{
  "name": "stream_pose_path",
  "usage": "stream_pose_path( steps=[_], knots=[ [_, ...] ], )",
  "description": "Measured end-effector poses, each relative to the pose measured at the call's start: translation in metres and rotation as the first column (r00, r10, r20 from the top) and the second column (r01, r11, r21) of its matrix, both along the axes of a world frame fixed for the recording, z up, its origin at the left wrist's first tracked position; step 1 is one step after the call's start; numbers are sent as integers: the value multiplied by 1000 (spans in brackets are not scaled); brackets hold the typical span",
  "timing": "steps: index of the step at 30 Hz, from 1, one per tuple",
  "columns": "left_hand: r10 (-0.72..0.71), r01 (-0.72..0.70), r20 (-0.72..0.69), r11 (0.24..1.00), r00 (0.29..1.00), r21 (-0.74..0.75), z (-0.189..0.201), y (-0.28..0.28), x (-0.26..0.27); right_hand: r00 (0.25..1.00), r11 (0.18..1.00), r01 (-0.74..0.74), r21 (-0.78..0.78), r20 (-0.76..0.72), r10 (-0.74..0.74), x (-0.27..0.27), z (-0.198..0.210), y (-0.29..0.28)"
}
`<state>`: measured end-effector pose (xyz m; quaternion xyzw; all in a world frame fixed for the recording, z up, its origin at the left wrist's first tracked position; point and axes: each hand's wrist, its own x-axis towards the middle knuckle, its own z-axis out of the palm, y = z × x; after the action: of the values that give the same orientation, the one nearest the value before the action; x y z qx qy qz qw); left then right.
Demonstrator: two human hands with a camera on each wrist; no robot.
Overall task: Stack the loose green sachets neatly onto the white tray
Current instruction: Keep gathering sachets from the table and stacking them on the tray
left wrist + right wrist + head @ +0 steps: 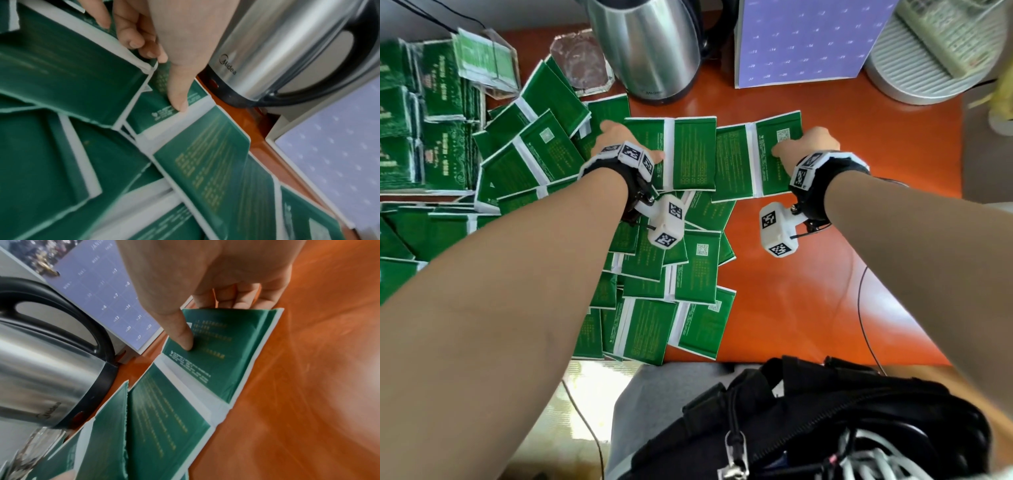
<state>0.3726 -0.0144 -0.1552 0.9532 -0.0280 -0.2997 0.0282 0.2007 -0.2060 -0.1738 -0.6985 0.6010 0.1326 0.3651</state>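
Loose green sachets lie scattered over the orange table, many joined in pairs by a white strip. At the far left, neat stacks of sachets stand on what looks like the white tray, mostly hidden. My left hand pinches the left half of a sachet pair, thumb on top and fingers curled at its edge. My right hand pinches the right half of another pair. Its thumb presses that sachet while the fingers curl under the far edge.
A steel kettle stands just behind the two pairs, with a purple calendar and a grey ribbed appliance to its right. Glass dishes sit behind the pile. Bare orange table lies right; a black bag is in front.
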Motion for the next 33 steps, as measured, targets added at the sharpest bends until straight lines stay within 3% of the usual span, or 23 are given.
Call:
stream_pose_path(
  steps=[4, 8, 14, 19, 24, 33],
  knots=[
    [6, -7, -105, 1000, 994, -12, 4, -2, 6, 1000, 1000, 10, 6, 18, -10, -4, 1, -7],
    [25, -25, -45, 1000, 999, 3, 0, -5, -1, 1000, 1000, -3, 11, 28, 3, -9, 2, -12],
    [-12, 10, -86, 1000, 996, -27, -4, -7, -7, 999, 1000, -29, -10, 23, 29, -11, 6, -18],
    [-31, 19, -91, 991, 995, -132, 6, -13, -10, 999, 997, -54, -62, -6, 54, -14, 19, -29],
    [-95, 87, -37, 982, 995, -167, 22, -25, -16, 995, 987, -99, -127, -20, 97, -15, 30, -36],
    [-329, 335, 71, 935, 942, -111, 26, -51, -50, 941, 911, -338, -235, -83, 327, -13, 31, -17]
  ],
)
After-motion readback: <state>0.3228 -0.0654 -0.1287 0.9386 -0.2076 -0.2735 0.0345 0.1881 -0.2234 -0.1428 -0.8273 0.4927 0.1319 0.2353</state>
